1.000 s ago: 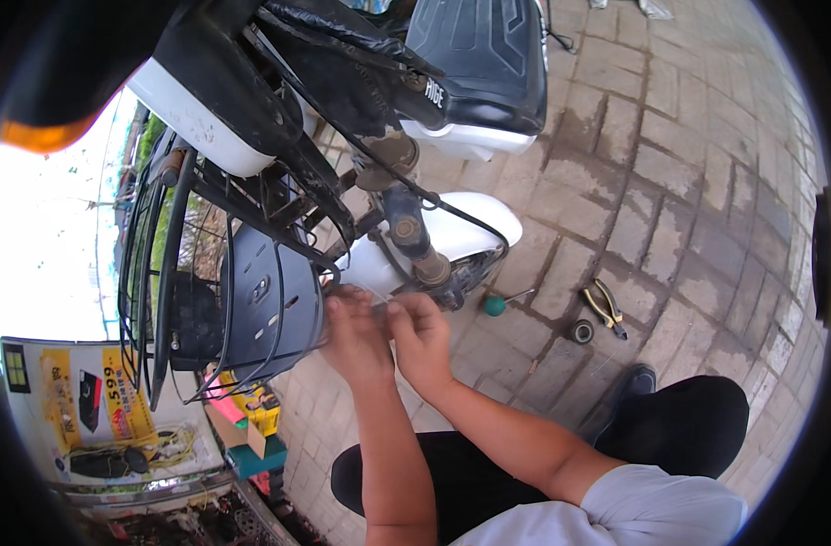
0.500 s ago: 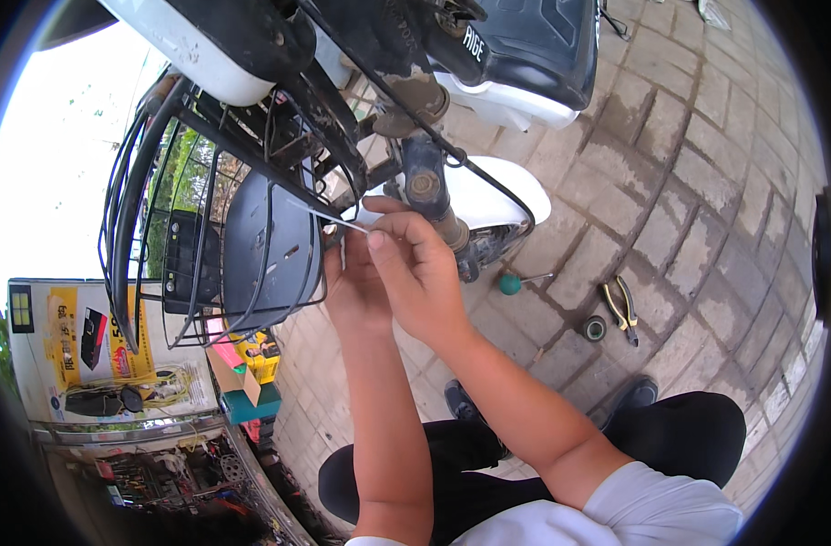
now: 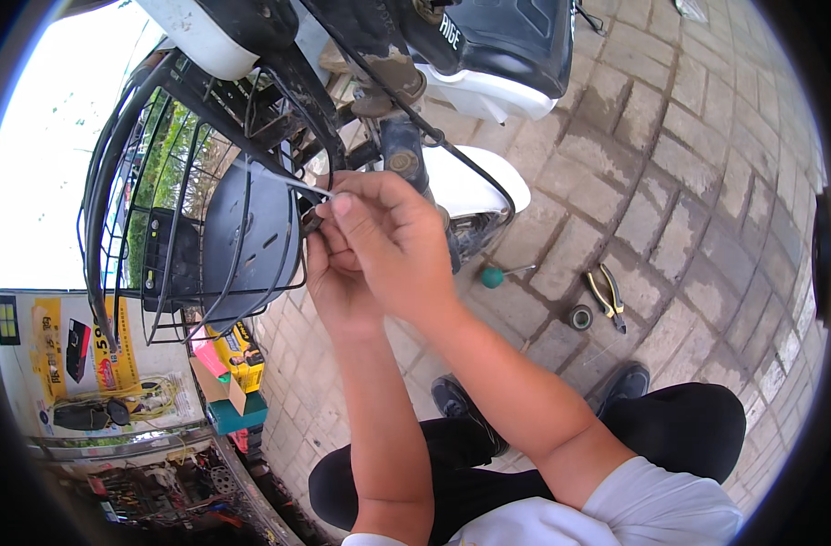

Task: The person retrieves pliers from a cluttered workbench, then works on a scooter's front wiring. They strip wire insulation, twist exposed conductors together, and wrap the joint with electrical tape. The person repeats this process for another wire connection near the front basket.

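Observation:
My right hand (image 3: 395, 246) pinches a thin whitish strip, like a cable tie (image 3: 293, 181), between thumb and forefinger. The strip points up and left across the black wire basket (image 3: 243, 246) on the front of a two-wheeler. Close against it, my left hand (image 3: 343, 296) has curled fingers beside the basket's inner edge; the right hand partly covers them, and what they hold is hidden. Just behind both hands stands the dirty dark front fork (image 3: 400, 164), with the white mudguard (image 3: 479, 187) to its right.
On the paving lie a green-handled screwdriver (image 3: 494, 277), pliers with yellow-and-black handles (image 3: 605, 293) and a small round dark ring-like part (image 3: 580, 317). At left are an opened cardboard box (image 3: 217, 387) and a cluttered tool bin (image 3: 170, 491). A black-and-white case (image 3: 516, 45) stands behind.
The whole view has shifted a little, so things sit further left and up. Both hands have moved slightly up and left against the fork, the strip still pinched in the right.

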Action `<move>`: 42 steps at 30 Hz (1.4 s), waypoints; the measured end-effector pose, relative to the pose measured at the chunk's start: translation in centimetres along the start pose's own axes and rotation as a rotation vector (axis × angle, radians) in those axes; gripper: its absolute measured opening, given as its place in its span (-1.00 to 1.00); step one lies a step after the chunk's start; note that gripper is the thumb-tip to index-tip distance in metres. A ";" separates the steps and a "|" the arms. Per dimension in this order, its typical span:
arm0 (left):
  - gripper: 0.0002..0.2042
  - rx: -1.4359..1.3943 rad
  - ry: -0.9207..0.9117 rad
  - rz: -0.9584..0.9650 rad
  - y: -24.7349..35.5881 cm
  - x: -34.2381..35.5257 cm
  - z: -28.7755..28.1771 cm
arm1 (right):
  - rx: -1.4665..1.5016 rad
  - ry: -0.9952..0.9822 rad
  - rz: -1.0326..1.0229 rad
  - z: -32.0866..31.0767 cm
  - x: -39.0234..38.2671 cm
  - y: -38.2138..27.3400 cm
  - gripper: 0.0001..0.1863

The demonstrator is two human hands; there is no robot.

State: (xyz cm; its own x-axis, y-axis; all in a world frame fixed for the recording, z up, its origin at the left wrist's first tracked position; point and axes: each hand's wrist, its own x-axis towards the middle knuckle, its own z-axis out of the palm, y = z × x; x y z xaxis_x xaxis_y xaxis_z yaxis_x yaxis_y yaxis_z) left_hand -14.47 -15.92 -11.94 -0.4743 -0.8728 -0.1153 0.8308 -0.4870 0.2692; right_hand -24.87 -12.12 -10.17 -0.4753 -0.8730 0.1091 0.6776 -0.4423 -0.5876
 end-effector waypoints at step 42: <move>-0.85 0.253 -0.176 0.094 -1.4 1.5 0.1 | -0.643 0.126 -0.140 -2.6 -1.3 0.3 -0.87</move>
State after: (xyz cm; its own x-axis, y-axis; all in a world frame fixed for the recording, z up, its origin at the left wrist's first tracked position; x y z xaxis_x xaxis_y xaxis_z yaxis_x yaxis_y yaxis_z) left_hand -16.31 -16.54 -12.41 -0.4604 -0.8839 0.0827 0.7850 -0.3618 0.5029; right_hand -25.56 -10.55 -12.59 -0.6225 -0.7686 0.1477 0.1535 -0.3049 -0.9399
